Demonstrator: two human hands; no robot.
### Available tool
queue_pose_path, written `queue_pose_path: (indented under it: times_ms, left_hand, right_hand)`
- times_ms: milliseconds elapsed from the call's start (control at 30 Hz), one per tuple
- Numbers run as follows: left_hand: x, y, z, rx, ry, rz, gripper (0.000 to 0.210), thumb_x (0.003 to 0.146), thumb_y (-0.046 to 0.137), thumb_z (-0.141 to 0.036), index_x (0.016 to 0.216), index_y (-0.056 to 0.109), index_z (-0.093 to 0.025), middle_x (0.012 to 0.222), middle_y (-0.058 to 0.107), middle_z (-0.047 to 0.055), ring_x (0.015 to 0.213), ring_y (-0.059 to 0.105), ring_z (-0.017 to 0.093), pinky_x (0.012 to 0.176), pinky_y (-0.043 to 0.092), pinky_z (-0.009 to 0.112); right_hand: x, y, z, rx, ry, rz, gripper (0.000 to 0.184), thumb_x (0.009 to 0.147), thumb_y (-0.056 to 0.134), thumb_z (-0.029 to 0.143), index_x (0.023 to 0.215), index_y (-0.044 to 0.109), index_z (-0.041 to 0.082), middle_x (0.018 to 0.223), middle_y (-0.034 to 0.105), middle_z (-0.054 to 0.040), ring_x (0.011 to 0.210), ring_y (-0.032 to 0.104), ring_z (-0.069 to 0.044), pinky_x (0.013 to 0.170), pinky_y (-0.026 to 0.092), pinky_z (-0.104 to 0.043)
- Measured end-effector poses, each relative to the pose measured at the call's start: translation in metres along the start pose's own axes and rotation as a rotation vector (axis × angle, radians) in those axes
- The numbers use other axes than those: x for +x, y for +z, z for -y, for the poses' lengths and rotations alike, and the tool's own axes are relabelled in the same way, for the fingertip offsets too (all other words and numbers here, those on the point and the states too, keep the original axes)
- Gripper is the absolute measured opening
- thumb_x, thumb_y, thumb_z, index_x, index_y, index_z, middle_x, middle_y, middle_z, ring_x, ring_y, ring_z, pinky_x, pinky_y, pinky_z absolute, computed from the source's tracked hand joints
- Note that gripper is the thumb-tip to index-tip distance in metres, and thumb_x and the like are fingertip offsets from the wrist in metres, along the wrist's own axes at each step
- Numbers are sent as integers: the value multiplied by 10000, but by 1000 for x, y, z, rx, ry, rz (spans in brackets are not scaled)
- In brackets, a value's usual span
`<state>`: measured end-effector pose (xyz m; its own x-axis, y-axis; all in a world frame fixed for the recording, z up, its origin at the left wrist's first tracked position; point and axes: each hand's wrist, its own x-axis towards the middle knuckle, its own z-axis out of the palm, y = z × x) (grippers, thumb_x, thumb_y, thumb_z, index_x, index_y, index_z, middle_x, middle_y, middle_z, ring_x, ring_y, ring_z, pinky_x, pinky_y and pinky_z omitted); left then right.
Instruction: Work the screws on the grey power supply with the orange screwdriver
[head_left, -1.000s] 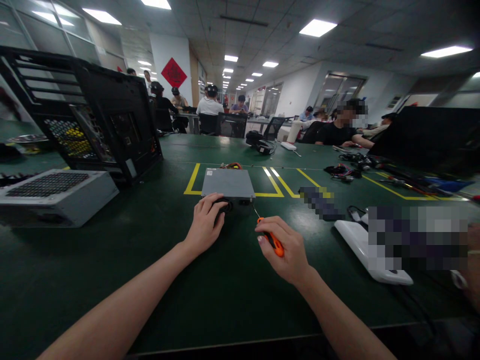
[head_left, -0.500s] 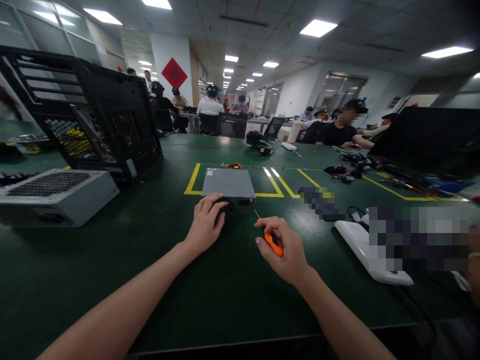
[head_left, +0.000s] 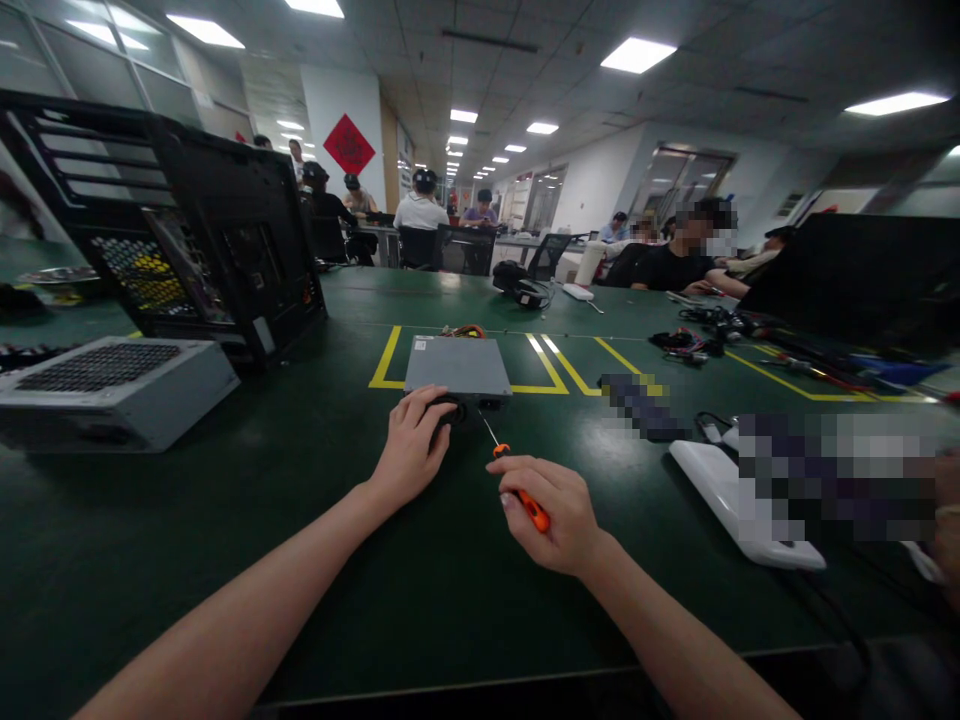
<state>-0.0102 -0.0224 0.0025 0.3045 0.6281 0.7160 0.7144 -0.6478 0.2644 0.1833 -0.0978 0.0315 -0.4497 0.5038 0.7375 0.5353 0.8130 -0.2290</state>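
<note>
A grey metal computer power supply [head_left: 459,362] lies flat on the green table, its near face with a dark round part and a socket turned toward me. My left hand [head_left: 412,440] grips its near left corner, fingers curled over the edge and thumb at the front face. My right hand [head_left: 553,508] is closed around an orange-and-black screwdriver [head_left: 534,511]. The thin shaft points up and left at the near face, its tip close to the left of the socket. Whether the tip touches the face I cannot tell.
A larger power supply [head_left: 180,385] and an open black computer case [head_left: 277,240] stand at left. Yellow tape [head_left: 386,360] marks the green table [head_left: 360,620]. At right lie a white device [head_left: 739,505], cables [head_left: 686,345] and a dark monitor [head_left: 870,280]. Several people sit farther back.
My right hand has moved left and slightly toward me with the screwdriver. The tip has shifted from the right of the socket to its left. My left hand and the power supply are still.
</note>
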Motion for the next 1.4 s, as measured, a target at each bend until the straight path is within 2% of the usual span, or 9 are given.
queue_pose_path:
  times_ms: [100, 333, 467, 567, 800, 1033, 1133, 1300, 1400]
  left_hand:
    - [0, 0, 0, 0, -3, -1, 286, 819, 453, -148, 1086, 525, -220, 1240, 475, 71, 1193, 382, 230, 966, 353, 437]
    - [-2, 1, -6, -31, 55, 112, 257, 842, 429, -155, 1057, 553, -220, 1172, 516, 66, 1135, 421, 223, 926, 381, 429]
    - [-4, 12, -19, -172, 86, 386, 233, 860, 436, -189, 1041, 574, -237, 992, 575, 32, 928, 512, 176, 792, 447, 352]
    - [-4, 20, -29, -227, 79, 493, 209, 828, 522, -267, 1021, 601, -250, 946, 571, 22, 873, 520, 172, 753, 451, 329]
    - [-3, 31, -42, -229, 33, 518, 85, 794, 575, -280, 842, 632, -238, 895, 567, -2, 840, 519, 162, 703, 442, 287]
    - [-4, 25, -41, -154, 26, 556, 147, 843, 475, -212, 936, 588, -200, 904, 556, 31, 846, 504, 175, 711, 422, 294]
    - [1, 22, -34, -373, -227, 488, 159, 829, 486, -187, 933, 605, -183, 870, 550, 29, 798, 506, 152, 718, 417, 280]
    - [12, 20, -21, -1289, -1045, 282, 156, 850, 474, -187, 811, 608, -117, 621, 464, -17, 542, 443, 59, 551, 403, 182]
    - [14, 18, -20, -1431, -1165, 242, 168, 876, 426, -163, 783, 555, -109, 623, 467, -15, 525, 454, 37, 547, 424, 164]
  right_hand:
    - [-2, -1, -2, 3, 11, -56, 72, 743, 497, 141, 764, 549, 186, 840, 667, -60, 702, 631, -156, 617, 495, -288]
    - [-6, -13, -15, -5, 231, -442, 114, 768, 478, 111, 788, 554, 193, 874, 637, -62, 823, 610, -194, 723, 483, -362]
    - [-7, -12, -14, 104, 244, -408, 123, 798, 455, 145, 748, 559, 187, 828, 643, -52, 704, 604, -165, 662, 490, -338]
    - [-8, -12, -12, 191, 273, -447, 181, 826, 422, 177, 706, 557, 186, 788, 650, -46, 626, 591, -152, 612, 490, -323]
    - [-9, -18, -12, 222, 312, -493, 209, 840, 414, 185, 689, 558, 184, 775, 654, -39, 608, 583, -139, 590, 479, -299]
    - [-13, -19, -11, 223, 208, -392, 169, 810, 421, 138, 721, 561, 173, 772, 650, -45, 626, 593, -138, 584, 470, -285]
    - [-13, -18, -7, 215, 123, -350, 153, 783, 425, 114, 740, 560, 171, 752, 645, -51, 655, 605, -153, 585, 470, -293]
    - [-8, -10, 6, 162, -71, -207, 96, 725, 454, 137, 719, 543, 169, 705, 647, -63, 595, 599, -151, 531, 452, -284]
    - [-5, -5, 12, 139, -150, -153, 75, 706, 464, 165, 694, 538, 164, 676, 648, -62, 560, 594, -140, 499, 431, -263]
